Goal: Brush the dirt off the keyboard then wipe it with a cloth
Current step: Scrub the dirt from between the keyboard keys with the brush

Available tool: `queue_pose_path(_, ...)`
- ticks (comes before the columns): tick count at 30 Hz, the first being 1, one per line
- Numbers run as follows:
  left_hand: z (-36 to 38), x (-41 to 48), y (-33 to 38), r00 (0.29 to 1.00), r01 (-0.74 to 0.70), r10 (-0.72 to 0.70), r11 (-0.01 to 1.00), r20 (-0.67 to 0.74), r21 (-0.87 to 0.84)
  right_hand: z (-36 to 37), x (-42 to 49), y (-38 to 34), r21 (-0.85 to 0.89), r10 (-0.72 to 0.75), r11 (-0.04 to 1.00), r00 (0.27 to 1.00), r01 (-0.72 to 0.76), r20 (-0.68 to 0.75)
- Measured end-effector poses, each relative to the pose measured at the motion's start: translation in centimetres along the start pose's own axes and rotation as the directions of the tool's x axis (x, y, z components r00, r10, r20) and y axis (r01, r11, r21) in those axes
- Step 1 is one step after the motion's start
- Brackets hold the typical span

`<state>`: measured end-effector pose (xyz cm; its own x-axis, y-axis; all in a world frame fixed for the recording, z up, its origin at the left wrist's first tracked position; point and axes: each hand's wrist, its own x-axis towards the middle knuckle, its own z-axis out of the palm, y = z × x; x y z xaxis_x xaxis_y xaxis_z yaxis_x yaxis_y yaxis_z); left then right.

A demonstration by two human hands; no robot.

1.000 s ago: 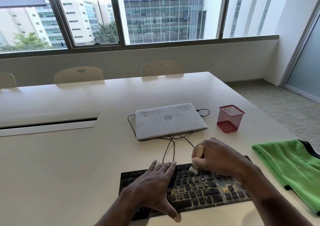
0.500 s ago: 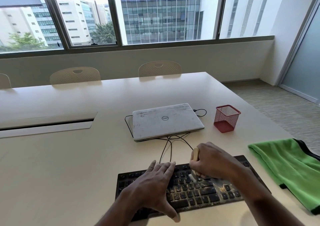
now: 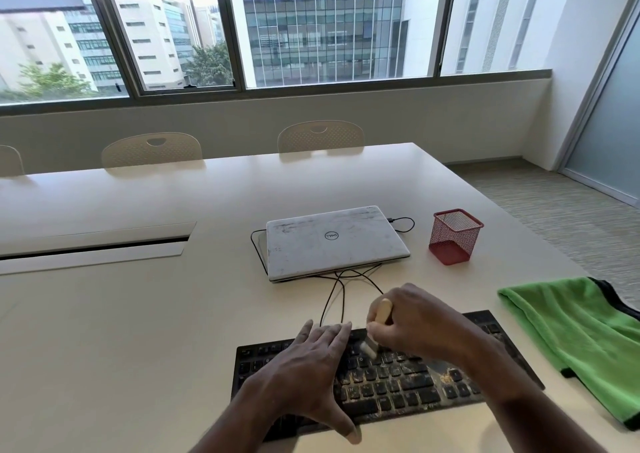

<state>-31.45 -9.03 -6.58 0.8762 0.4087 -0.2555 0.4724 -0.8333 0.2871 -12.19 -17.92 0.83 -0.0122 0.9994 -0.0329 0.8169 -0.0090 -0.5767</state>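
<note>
My left hand (image 3: 304, 369) lies flat on the left half of the keyboard (image 3: 398, 383), fingers straight and spread, pressing it against the table (image 3: 138, 331); my right hand (image 3: 422, 324) is over the keyboard's upper middle rows, fingers curled round the pale handle of the brush (image 3: 383, 310), bristles down on the keys; step in hand, by my judgement: brushing, the first stage; yellowish crumbs (image 3: 446, 376) sit between keys on the keyboard's right half and lower rows, so this stage is not complete; the next move calls for short strokes across those rows, bristles worked into the gaps, debris driven off an edge, the left hand preventing slide; wiping is not yet begun; the green cloth (image 3: 581, 341) lies right of the keyboard, apart from it, in neither hand; beyond the keyboard, black cables (image 3: 341, 296) run to a closed white laptop (image 3: 332, 241); beyond the keyboard and to its right, a red mesh holder (image 3: 453, 236) stands upright; nothing shows inside it through the mesh; farthest beyond the keyboard, chairs (image 3: 320, 137) line the table's far edge.
</note>
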Motion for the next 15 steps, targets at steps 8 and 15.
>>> queue_pose_path(8,0.13,0.19,-0.11,1.000,-0.006,0.006,1.000,0.008,0.017,0.32,0.13,0.09,-0.049,0.024,0.999,0.997,-0.021,0.074)
queue_pose_path(15,0.26,0.26,-0.28,1.000,-0.015,0.016,0.999,-0.008,0.041,-0.27,-0.23,0.18,-0.105,0.013,0.995,0.988,0.004,0.155)
